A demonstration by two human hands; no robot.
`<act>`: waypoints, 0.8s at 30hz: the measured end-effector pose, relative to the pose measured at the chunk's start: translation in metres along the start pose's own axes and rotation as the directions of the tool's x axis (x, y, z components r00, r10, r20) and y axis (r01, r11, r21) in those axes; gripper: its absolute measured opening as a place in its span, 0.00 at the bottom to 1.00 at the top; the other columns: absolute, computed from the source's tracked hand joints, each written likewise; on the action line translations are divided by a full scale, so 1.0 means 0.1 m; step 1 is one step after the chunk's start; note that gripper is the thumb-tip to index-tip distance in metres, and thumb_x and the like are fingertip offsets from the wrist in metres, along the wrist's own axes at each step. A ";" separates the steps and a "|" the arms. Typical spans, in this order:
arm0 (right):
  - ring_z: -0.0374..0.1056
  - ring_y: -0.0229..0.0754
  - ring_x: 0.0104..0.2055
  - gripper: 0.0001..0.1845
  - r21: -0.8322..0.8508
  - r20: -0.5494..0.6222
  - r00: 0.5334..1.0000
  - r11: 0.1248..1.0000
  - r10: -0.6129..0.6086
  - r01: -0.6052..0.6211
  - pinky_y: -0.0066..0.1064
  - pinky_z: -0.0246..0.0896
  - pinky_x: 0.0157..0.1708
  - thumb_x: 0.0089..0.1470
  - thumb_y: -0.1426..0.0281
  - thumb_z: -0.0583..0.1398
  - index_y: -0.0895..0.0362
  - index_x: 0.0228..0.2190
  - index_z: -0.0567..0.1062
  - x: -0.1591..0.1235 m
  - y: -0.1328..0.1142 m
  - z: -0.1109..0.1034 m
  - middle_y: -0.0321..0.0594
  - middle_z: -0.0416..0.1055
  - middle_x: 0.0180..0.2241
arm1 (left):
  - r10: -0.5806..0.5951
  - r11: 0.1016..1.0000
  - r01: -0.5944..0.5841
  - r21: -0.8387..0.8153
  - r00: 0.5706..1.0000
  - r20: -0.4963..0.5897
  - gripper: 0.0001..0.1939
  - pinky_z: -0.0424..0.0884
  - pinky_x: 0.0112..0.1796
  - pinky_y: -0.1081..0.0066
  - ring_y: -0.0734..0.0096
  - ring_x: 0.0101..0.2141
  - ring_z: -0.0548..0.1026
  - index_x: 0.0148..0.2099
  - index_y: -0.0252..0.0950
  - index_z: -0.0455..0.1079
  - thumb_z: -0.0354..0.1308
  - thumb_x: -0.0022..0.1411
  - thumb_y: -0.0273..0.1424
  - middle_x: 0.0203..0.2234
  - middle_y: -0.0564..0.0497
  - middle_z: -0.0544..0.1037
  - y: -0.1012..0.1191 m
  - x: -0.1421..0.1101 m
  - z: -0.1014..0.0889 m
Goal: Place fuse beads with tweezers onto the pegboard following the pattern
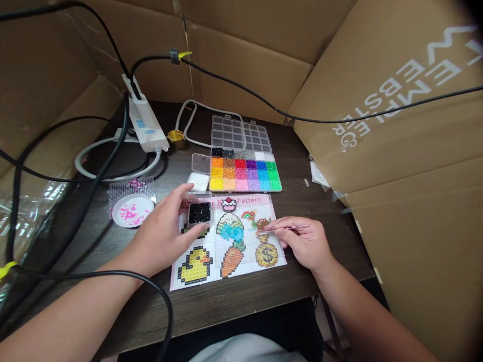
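My left hand (160, 236) has its thumb and fingers around a small clear box of black beads (199, 213), whose lid stands open at the back. The box is over the upper left of a printed bead pattern sheet (248, 264). On the sheet are a duck (194, 265), a carrot (231, 260), a cupcake and a money bag (266, 253). My right hand (304, 241) pinches thin tweezers (296, 227) above the sheet's right side, tips pointing left near the money bag's top. Whether the tips hold a bead is too small to tell.
Behind the sheet lies an open bead organizer (245, 191) of many colors, beside a small box of white beads (198, 182). At left, a white dish (116, 215) holds pink beads near a pegboard (151, 187). A power strip (147, 123), black cables (241, 85) and cardboard walls (400, 166) surround them.
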State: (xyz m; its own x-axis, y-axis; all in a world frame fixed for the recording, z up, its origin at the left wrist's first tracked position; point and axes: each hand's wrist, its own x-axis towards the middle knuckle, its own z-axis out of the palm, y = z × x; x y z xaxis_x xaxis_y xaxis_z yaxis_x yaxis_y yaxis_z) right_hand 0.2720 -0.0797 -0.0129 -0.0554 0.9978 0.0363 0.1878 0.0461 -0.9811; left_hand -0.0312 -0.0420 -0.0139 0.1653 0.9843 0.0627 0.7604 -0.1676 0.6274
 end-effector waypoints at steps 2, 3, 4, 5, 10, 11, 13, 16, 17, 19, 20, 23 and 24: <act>0.65 0.34 0.17 0.05 -0.006 0.001 1.000 1.000 0.003 -0.003 0.27 0.64 0.17 0.52 0.69 0.68 0.53 0.29 0.87 0.00 0.00 0.00 0.44 0.84 0.32 | 0.008 1.000 -0.008 -0.008 1.000 0.001 0.41 0.75 0.51 0.50 0.50 0.47 0.78 0.68 0.39 0.55 0.65 0.57 0.43 0.49 0.42 0.78 0.01 0.00 -0.01; 0.65 0.34 0.17 0.05 -0.009 0.000 1.000 1.000 0.004 -0.004 0.27 0.64 0.17 0.52 0.68 0.67 0.53 0.29 0.87 0.01 0.00 0.01 0.44 0.84 0.32 | 0.014 1.000 -0.014 -0.014 1.000 0.003 0.40 0.74 0.51 0.50 0.50 0.48 0.78 0.67 0.40 0.55 0.64 0.57 0.43 0.49 0.42 0.78 0.02 0.00 -0.01; 0.65 0.34 0.17 0.05 -0.010 -0.002 1.000 1.000 0.004 -0.004 0.27 0.64 0.17 0.52 0.68 0.67 0.53 0.29 0.87 0.01 -0.01 0.01 0.45 0.84 0.32 | 0.020 1.000 -0.020 -0.019 1.000 0.003 0.39 0.74 0.52 0.50 0.50 0.48 0.77 0.67 0.40 0.55 0.64 0.57 0.42 0.49 0.43 0.78 0.02 0.00 -0.01; 0.65 0.34 0.17 0.06 -0.013 -0.005 1.000 1.000 0.004 -0.005 0.27 0.64 0.17 0.52 0.68 0.67 0.53 0.28 0.87 0.01 -0.01 0.01 0.45 0.84 0.32 | 0.023 0.999 -0.023 -0.023 1.000 0.004 0.39 0.74 0.52 0.50 0.50 0.48 0.77 0.67 0.40 0.56 0.64 0.57 0.42 0.49 0.43 0.78 0.03 0.00 -0.01; 0.65 0.34 0.17 0.05 -0.007 0.003 1.000 1.000 0.019 -0.019 0.27 0.63 0.17 0.51 0.69 0.68 0.53 0.29 0.87 0.01 -0.01 0.01 0.44 0.84 0.32 | 0.023 0.999 -0.023 -0.022 1.000 0.010 0.39 0.74 0.52 0.49 0.50 0.48 0.77 0.67 0.39 0.55 0.64 0.57 0.42 0.49 0.42 0.78 0.03 0.01 -0.01; 0.65 0.34 0.17 0.05 0.001 0.001 1.000 1.000 0.021 -0.021 0.27 0.63 0.17 0.51 0.69 0.68 0.53 0.29 0.87 0.01 0.00 0.00 0.44 0.84 0.31 | 0.022 1.000 -0.021 -0.020 1.000 0.009 0.39 0.74 0.52 0.49 0.50 0.48 0.77 0.67 0.39 0.55 0.64 0.57 0.42 0.49 0.42 0.78 0.03 0.01 -0.01; 0.64 0.33 0.17 0.05 0.023 -0.009 1.000 0.999 0.028 -0.028 0.27 0.62 0.18 0.52 0.68 0.68 0.53 0.30 0.87 0.01 0.02 -0.01 0.43 0.84 0.30 | 0.017 1.000 -0.016 -0.017 1.000 0.010 0.40 0.74 0.52 0.48 0.49 0.49 0.77 0.67 0.38 0.55 0.64 0.57 0.42 0.49 0.41 0.78 0.03 0.01 -0.01; 0.63 0.34 0.17 0.06 0.082 -0.023 0.999 0.996 0.042 -0.040 0.28 0.61 0.18 0.53 0.67 0.69 0.54 0.31 0.87 0.02 0.08 -0.03 0.43 0.83 0.27 | 0.009 1.000 -0.008 -0.018 1.000 0.013 0.40 0.73 0.53 0.49 0.49 0.50 0.77 0.68 0.38 0.55 0.64 0.58 0.42 0.50 0.41 0.78 0.03 0.01 -0.01; 0.63 0.34 0.17 0.06 0.110 -0.027 0.999 0.993 0.039 -0.036 0.28 0.60 0.19 0.53 0.66 0.69 0.54 0.31 0.87 0.03 0.10 -0.03 0.42 0.82 0.25 | 0.009 1.000 -0.009 -0.022 1.000 0.013 0.40 0.73 0.52 0.49 0.49 0.50 0.77 0.68 0.38 0.54 0.64 0.58 0.42 0.50 0.41 0.78 0.03 0.01 -0.01; 0.62 0.34 0.18 0.08 0.158 -0.036 0.999 0.987 0.026 -0.020 0.29 0.59 0.20 0.54 0.64 0.69 0.55 0.32 0.87 0.05 0.15 -0.05 0.40 0.79 0.22 | 0.012 1.000 -0.012 -0.029 1.000 0.007 0.40 0.74 0.52 0.50 0.50 0.50 0.77 0.68 0.39 0.55 0.64 0.58 0.42 0.51 0.42 0.78 0.03 0.01 -0.01; 0.62 0.35 0.18 0.08 0.172 -0.042 0.999 0.985 0.017 -0.010 0.29 0.59 0.20 0.55 0.63 0.69 0.55 0.32 0.87 0.06 0.16 -0.05 0.40 0.77 0.20 | 0.016 0.999 -0.016 -0.031 1.000 0.003 0.40 0.74 0.51 0.51 0.50 0.50 0.77 0.68 0.39 0.55 0.64 0.58 0.42 0.51 0.42 0.78 0.03 0.00 -0.01; 0.61 0.35 0.18 0.11 0.187 -0.072 0.997 0.982 -0.005 0.019 0.30 0.58 0.20 0.55 0.61 0.69 0.55 0.32 0.86 0.12 0.15 -0.05 0.39 0.76 0.19 | 0.031 0.999 -0.031 -0.030 0.999 -0.017 0.38 0.75 0.50 0.51 0.51 0.49 0.77 0.67 0.40 0.56 0.64 0.58 0.41 0.50 0.43 0.78 0.03 0.00 -0.01; 0.61 0.35 0.18 0.11 0.193 -0.081 0.997 0.981 -0.015 0.030 0.30 0.58 0.20 0.55 0.60 0.69 0.55 0.32 0.86 0.15 0.13 -0.04 0.39 0.76 0.19 | 0.035 0.999 -0.036 -0.030 0.999 -0.023 0.38 0.75 0.50 0.52 0.52 0.48 0.77 0.67 0.40 0.56 0.64 0.58 0.40 0.49 0.43 0.78 0.03 -0.01 -0.01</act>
State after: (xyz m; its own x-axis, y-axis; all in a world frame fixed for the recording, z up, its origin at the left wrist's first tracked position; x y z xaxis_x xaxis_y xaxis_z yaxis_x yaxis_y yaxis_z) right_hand 0.2773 -0.0642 -0.0243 0.0211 0.9976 0.0663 -0.0066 0.0665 -0.9978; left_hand -0.0299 -0.0433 -0.0114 0.1776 0.9787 0.1026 0.7349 -0.2013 0.6476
